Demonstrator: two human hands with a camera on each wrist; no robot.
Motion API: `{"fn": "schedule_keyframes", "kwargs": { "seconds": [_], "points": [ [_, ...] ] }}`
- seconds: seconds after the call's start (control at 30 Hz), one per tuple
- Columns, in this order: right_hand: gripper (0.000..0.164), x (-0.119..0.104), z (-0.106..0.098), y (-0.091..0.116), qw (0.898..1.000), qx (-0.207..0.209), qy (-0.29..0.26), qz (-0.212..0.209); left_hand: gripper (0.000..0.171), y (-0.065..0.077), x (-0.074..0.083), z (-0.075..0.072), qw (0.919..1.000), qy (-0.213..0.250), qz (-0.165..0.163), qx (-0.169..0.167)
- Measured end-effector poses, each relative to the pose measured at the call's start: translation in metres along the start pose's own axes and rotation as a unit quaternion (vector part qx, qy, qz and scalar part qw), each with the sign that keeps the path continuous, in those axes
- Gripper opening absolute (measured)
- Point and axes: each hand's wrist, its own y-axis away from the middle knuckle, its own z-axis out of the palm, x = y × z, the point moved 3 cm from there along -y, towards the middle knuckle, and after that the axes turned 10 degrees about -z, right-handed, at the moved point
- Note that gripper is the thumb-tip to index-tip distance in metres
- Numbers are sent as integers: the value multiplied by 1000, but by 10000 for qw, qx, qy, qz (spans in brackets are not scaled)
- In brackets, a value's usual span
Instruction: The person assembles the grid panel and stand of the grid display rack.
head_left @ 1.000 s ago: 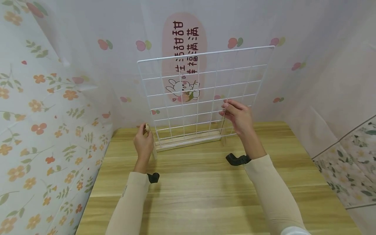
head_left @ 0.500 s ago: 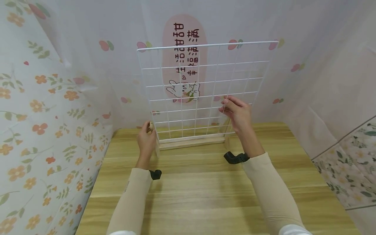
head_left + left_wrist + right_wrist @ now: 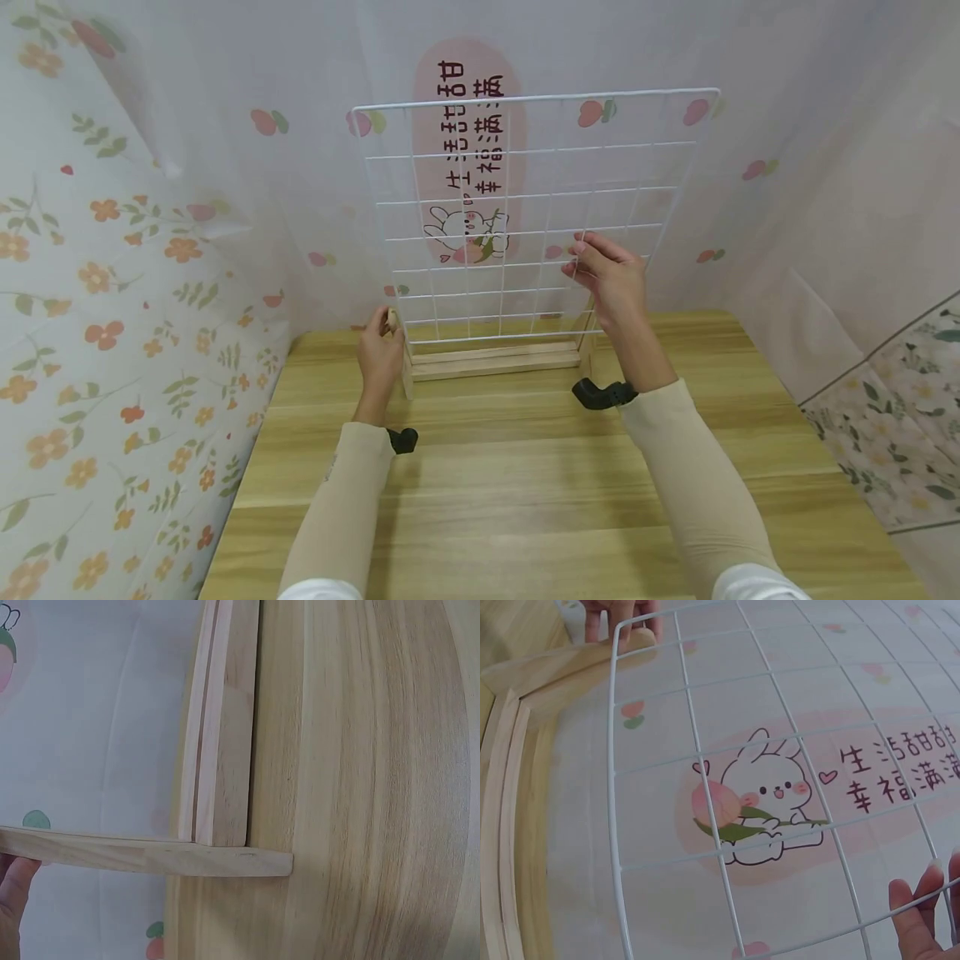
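Note:
A white wire grid panel [image 3: 536,98] stands upright in the head view, its lower edge a little above the wooden stand's grooved base [image 3: 495,367]. My right hand [image 3: 611,282] pinches the grid's wires toward its lower right side. At the stand's left end, my left hand [image 3: 381,354] holds the top of the wooden upright [image 3: 180,859] between thumb and fingers. The left wrist view has the groove in the base rail [image 3: 232,727] with no wire in it. From the right wrist, a gap shows between the grid's bottom wire [image 3: 616,795] and the base.
The stand rests on a wood-grain table [image 3: 495,483] near its back edge. Behind hangs a pale cloth [image 3: 300,200] with a printed rabbit and writing. A flowered cloth [image 3: 112,333] borders the left side, and another pale cloth [image 3: 825,250] the right.
The grid has risen, its lower edge going from level with the base to above it. My right hand moved up slightly. The left hand and the stand's left end shifted a little right.

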Motion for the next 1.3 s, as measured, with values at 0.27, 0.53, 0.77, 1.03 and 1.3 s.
{"fn": "schedule_keyframes", "kwargs": {
  "seconds": [0.27, 0.53, 0.77, 1.03, 1.3],
  "points": [
    [12, -2, 6, -8, 9998, -7, 202, -93, 44, 0, 0, 1, 9999, 98, 34, -1],
    [9, -2, 13, -12, 10000, 8, 25, -94, 43, -1, 1, 3, 9998, 135, -10, -141],
    [12, -4, 14, -13, 9999, 11, -26, -159, 42, -3, -1, 6, 9997, 197, 53, -161],
    [11, -4, 15, -16, 9998, 59, -96, -151, 43, -5, -2, 9, 9994, 240, 111, -203],
    [12, -7, 19, -17, 9997, 93, -206, -130, 43, -4, -1, 8, 9996, 238, 136, -93]
  ]
}}
